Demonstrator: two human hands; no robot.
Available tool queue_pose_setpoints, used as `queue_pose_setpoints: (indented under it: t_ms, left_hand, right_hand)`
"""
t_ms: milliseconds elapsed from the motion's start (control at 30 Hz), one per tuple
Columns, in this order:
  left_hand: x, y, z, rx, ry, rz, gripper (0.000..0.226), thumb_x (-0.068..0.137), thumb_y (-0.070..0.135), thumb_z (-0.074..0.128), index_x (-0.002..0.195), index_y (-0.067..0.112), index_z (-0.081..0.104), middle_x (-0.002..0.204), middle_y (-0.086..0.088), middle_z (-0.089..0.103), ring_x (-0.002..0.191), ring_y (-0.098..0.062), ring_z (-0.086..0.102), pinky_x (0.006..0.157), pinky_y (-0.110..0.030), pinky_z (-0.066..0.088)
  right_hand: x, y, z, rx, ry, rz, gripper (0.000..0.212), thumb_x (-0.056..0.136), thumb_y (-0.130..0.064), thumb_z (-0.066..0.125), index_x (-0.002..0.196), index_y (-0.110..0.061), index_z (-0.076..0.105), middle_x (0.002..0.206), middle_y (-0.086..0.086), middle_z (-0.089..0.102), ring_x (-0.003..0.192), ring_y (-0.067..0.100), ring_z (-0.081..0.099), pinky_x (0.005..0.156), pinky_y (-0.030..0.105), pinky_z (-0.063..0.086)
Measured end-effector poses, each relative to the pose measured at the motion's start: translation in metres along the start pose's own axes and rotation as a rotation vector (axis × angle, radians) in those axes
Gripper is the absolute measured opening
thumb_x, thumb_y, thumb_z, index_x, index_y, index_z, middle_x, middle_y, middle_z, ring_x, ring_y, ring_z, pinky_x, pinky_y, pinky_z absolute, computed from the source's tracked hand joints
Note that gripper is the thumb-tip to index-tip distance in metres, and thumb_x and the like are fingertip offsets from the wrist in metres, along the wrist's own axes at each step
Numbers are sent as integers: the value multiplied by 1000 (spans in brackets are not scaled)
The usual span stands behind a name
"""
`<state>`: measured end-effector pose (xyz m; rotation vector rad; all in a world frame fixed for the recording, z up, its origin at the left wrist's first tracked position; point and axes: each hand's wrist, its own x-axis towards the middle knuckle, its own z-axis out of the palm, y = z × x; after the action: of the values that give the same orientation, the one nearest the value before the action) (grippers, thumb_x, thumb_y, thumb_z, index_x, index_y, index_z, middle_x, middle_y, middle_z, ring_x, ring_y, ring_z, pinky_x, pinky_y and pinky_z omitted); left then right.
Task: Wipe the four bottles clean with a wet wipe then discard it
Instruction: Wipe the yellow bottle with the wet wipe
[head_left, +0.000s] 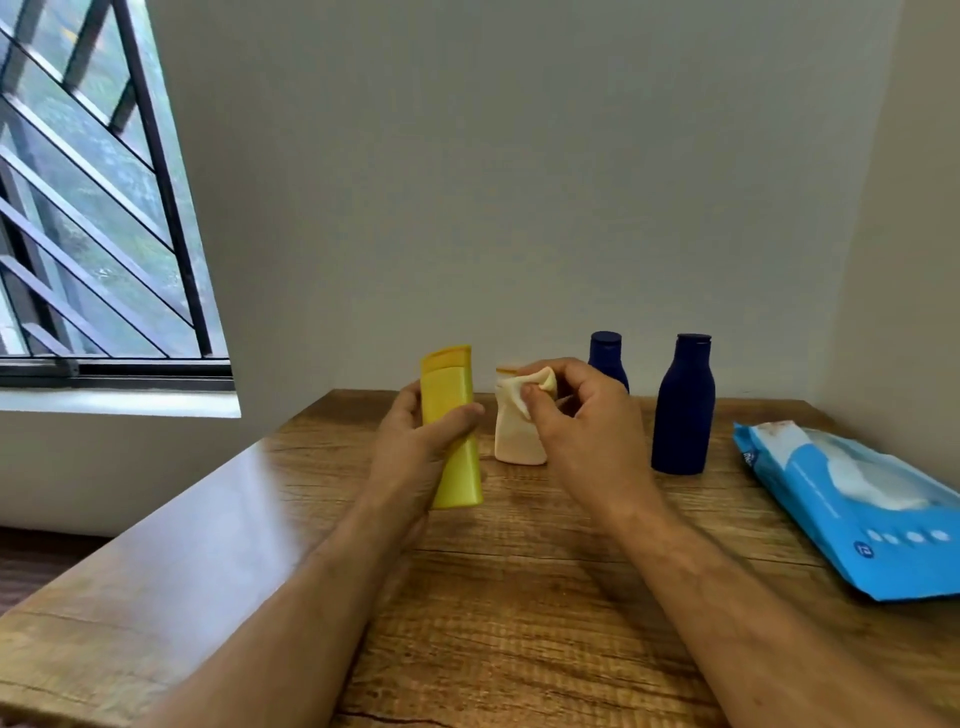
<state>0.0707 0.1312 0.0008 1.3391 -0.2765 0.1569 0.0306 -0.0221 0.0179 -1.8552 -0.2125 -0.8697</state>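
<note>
My left hand grips a yellow bottle, holding it upright just above the wooden table. My right hand pinches a crumpled wet wipe between thumb and fingers, in front of a cream bottle that stands behind it. Two dark blue bottles stand further right: a small one at the back, partly hidden by my right hand, and a taller one nearer.
A blue pack of wet wipes lies open on the table's right side, a wipe sticking out of its top. Walls close in behind and to the right. A barred window is at the left.
</note>
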Motion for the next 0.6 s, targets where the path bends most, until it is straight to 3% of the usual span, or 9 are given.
queue_pose_setpoints:
  t_ms: [100, 233, 300, 433, 600]
  left_hand:
    - [-3, 1, 4, -190, -130, -73, 54, 79, 5, 76, 127, 15, 53, 87, -6, 69, 67, -23, 67, 61, -42, 60]
    - [-6, -5, 6, -314, -240, -106, 63, 76, 7, 79, 132, 12, 52, 116, -23, 68, 92, -35, 71, 72, -50, 62]
    - [-6, -6, 8, -325, -284, -106, 58, 79, 14, 72, 134, 11, 54, 116, -21, 70, 96, -34, 72, 73, -48, 60]
    - [-6, -1, 7, -398, -249, -201, 48, 97, 36, 52, 133, 5, 57, 107, -20, 72, 90, -31, 73, 70, -43, 60]
    - [0, -3, 4, -438, -170, -298, 63, 105, 49, 33, 124, -3, 63, 119, -27, 68, 100, -35, 70, 88, -47, 57]
  right_hand:
    - [-2, -1, -1, -69, 23, -76, 16, 94, -25, 65, 100, -39, 63, 89, -25, 60, 88, -9, 58, 62, 8, 51]
    - [-7, 0, -1, -191, -79, -202, 18, 95, -25, 62, 111, -31, 67, 94, -21, 64, 80, -6, 60, 63, 9, 49]
    - [-9, 1, 1, -239, -118, -229, 19, 95, -27, 61, 114, -30, 65, 100, -22, 62, 82, -3, 62, 69, 14, 54]
    - [-9, 3, 2, -269, -152, -247, 21, 94, -25, 63, 114, -30, 68, 102, -22, 62, 84, -3, 59, 72, 11, 50]
    - [-10, 3, 2, -334, -370, -267, 20, 87, -20, 67, 104, -28, 76, 108, -17, 64, 105, 0, 58, 86, 13, 50]
